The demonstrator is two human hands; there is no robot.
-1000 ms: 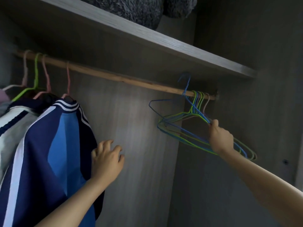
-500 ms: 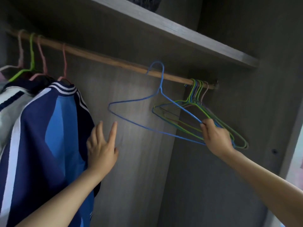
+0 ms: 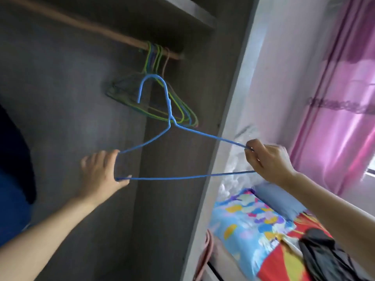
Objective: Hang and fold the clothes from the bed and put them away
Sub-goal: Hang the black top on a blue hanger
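Grey wood-grain wardrobe (image 3: 71, 98), left and centre; pink curtain (image 3: 345, 118), right edge; patterned bed (image 3: 253, 230), lower right, black garment (image 3: 324, 256) on it; wooden rail (image 3: 101, 31), top, bearing wire hangers (image 3: 182, 112); blue hanger (image 3: 172, 178), centre, left hand (image 3: 99, 173) gripping its left corner, right hand (image 3: 269, 159) pinching its right end

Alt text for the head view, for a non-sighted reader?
Two hands hold a blue wire hanger before an open wardrobe, left hand at one corner, right hand at the other. More hangers hang on the wooden rail behind; a bed with dark clothing lies at right.
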